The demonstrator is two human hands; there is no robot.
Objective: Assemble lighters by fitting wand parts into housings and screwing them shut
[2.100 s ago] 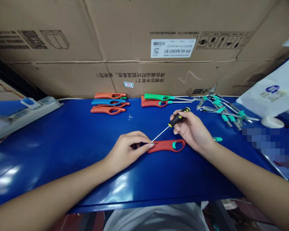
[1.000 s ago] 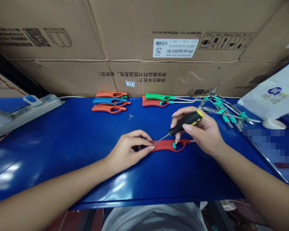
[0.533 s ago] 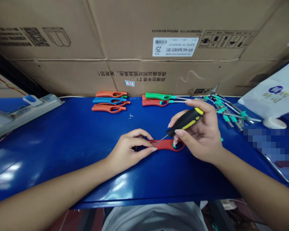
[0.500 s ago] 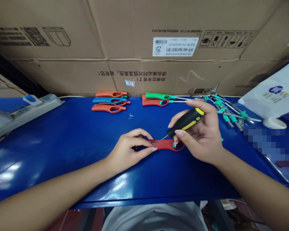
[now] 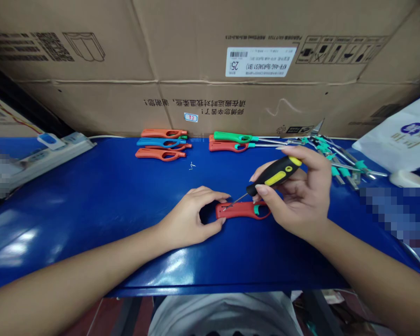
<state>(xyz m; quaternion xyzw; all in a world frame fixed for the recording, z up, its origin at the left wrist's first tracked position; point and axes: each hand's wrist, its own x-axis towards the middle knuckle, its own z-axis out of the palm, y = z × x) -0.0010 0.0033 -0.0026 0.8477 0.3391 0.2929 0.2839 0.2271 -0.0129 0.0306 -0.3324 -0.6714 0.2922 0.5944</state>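
Note:
A red lighter handle shell [image 5: 240,210] with a teal trigger lies flat on the blue table [image 5: 91,200]. My left hand [image 5: 192,217] curls around its left end, thumb and forefinger steadying it. My right hand [image 5: 296,191] grips a black-and-yellow screwdriver [image 5: 275,170], and the thin shaft slants down-left with its tip on the shell near the left end.
At the back lie orange and blue handle shells [image 5: 161,142], a green and a red lighter [image 5: 231,141], and a heap of metal-tube lighter insides [image 5: 331,156]. A small screw [image 5: 192,164] lies loose. Cardboard boxes [image 5: 210,65] wall the back, a power strip [image 5: 52,149] sits left, a white bag [image 5: 402,135] right.
My right hand lifted the screwdriver handle and shifted right, then set the tip onto the shell's left end. My left fingers opened slightly around that end.

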